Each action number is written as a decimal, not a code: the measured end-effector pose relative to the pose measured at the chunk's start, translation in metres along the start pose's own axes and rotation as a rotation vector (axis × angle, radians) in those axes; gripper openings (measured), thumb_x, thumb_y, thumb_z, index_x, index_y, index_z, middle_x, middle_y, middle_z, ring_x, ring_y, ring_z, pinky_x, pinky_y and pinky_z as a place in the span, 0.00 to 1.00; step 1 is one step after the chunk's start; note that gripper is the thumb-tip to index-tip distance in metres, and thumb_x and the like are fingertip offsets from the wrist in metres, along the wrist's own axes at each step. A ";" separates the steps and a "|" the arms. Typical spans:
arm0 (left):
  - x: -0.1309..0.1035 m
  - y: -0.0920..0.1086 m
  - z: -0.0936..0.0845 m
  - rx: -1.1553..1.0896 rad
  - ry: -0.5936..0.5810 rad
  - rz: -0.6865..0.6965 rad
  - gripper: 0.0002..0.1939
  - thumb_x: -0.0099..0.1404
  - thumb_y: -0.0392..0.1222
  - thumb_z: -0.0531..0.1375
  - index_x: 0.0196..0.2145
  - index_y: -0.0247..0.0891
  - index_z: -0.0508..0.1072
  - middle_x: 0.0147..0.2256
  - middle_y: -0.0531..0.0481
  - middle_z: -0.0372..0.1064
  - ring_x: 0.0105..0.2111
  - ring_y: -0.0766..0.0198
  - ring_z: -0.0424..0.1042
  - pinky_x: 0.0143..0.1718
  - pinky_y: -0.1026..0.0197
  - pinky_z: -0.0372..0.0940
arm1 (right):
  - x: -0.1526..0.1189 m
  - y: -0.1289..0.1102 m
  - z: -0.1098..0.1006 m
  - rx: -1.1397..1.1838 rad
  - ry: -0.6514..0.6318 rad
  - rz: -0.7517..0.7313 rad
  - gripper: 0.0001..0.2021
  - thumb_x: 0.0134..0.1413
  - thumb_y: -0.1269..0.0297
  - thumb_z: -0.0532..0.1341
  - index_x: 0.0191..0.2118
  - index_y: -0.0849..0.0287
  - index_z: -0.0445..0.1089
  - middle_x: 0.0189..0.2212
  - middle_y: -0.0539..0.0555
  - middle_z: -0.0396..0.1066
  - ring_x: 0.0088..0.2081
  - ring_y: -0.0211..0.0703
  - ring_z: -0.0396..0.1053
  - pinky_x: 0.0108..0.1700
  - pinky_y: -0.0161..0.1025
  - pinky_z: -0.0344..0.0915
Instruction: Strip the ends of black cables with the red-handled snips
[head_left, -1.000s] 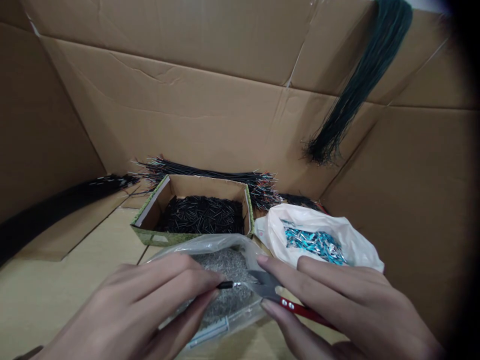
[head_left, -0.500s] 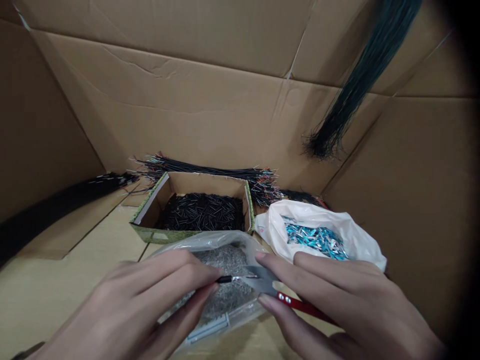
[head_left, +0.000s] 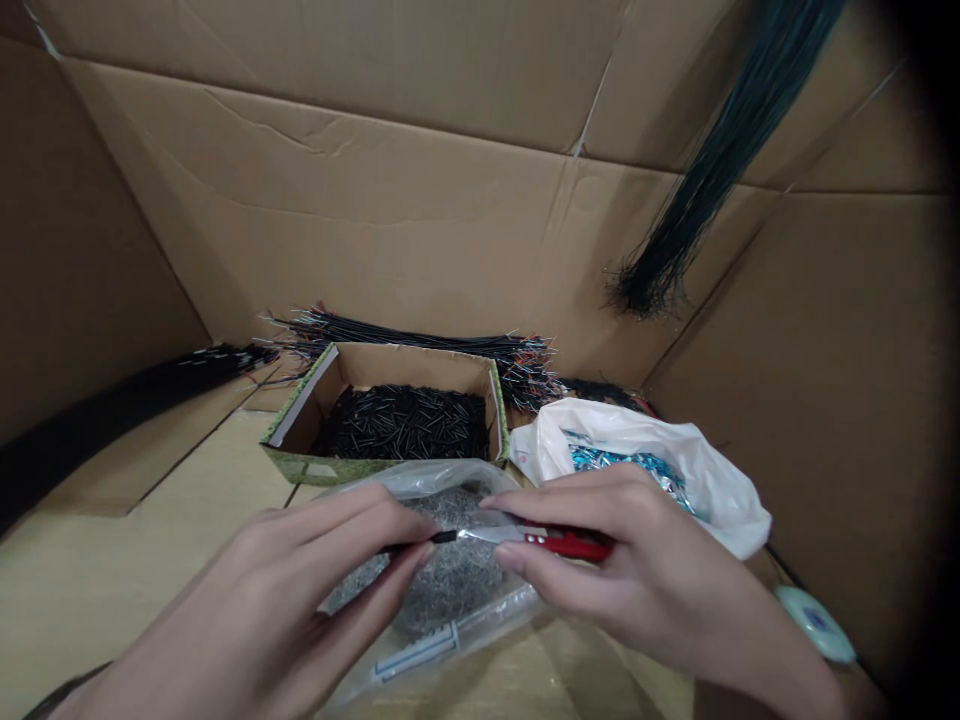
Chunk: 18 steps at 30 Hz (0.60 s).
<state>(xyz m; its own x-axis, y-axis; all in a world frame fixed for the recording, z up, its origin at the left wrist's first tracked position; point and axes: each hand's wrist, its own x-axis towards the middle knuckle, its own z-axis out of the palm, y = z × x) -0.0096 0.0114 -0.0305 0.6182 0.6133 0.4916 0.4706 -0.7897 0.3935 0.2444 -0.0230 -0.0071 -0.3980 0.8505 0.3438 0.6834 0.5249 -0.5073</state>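
Cardboard (head_left: 337, 260) stands behind the bench (head_left: 202, 500).
Left hand (head_left: 307, 575) pinches the wire (head_left: 444, 537) above the bag (head_left: 435, 476); right hand (head_left: 615, 530) squeezes the snips (head_left: 574, 543), blades (head_left: 499, 534) by the wire's tip. One slip could nick the left hand.

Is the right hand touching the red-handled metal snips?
Touching: the head view shows the right hand holding the red-handled metal snips between thumb and fingers, the red handle running back into its grip.

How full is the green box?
Partly full: black bits lie inside the green box, with bare inner wall showing above them.
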 end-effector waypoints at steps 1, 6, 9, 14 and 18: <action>-0.001 -0.001 0.000 -0.003 -0.049 -0.025 0.06 0.71 0.39 0.59 0.44 0.49 0.73 0.36 0.58 0.77 0.30 0.66 0.76 0.28 0.68 0.70 | 0.003 0.003 0.000 0.030 -0.015 -0.006 0.08 0.61 0.61 0.65 0.41 0.55 0.81 0.25 0.49 0.77 0.24 0.37 0.69 0.28 0.34 0.63; -0.001 -0.004 -0.001 -0.055 -0.154 -0.087 0.06 0.74 0.41 0.57 0.45 0.51 0.72 0.37 0.58 0.76 0.32 0.66 0.76 0.29 0.67 0.68 | 0.007 0.011 0.004 0.074 -0.030 -0.050 0.09 0.60 0.60 0.66 0.43 0.57 0.80 0.25 0.49 0.76 0.23 0.35 0.66 0.28 0.34 0.61; 0.000 -0.005 0.000 -0.081 -0.152 -0.098 0.06 0.74 0.40 0.57 0.44 0.50 0.72 0.36 0.58 0.75 0.31 0.67 0.75 0.31 0.67 0.68 | 0.001 0.005 0.008 -0.032 -0.007 -0.029 0.10 0.63 0.62 0.64 0.46 0.55 0.79 0.29 0.50 0.77 0.27 0.38 0.70 0.32 0.36 0.62; 0.004 -0.006 0.005 -0.095 -0.205 -0.109 0.06 0.74 0.40 0.56 0.41 0.47 0.72 0.33 0.57 0.73 0.30 0.66 0.73 0.32 0.66 0.66 | -0.008 -0.011 0.018 -0.352 0.042 -0.062 0.07 0.62 0.66 0.63 0.44 0.57 0.77 0.27 0.49 0.74 0.26 0.43 0.72 0.28 0.40 0.59; 0.007 -0.008 0.009 -0.069 -0.211 -0.097 0.08 0.74 0.39 0.54 0.41 0.43 0.74 0.34 0.53 0.73 0.30 0.64 0.74 0.32 0.63 0.66 | -0.011 -0.013 0.031 -0.608 0.102 -0.148 0.15 0.56 0.69 0.67 0.49 0.64 0.75 0.29 0.51 0.75 0.26 0.48 0.74 0.24 0.44 0.54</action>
<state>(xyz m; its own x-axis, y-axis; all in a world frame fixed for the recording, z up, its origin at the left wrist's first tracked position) -0.0031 0.0216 -0.0370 0.6933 0.6644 0.2790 0.4943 -0.7202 0.4867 0.2206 -0.0383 -0.0283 -0.4751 0.7471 0.4648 0.8630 0.4987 0.0804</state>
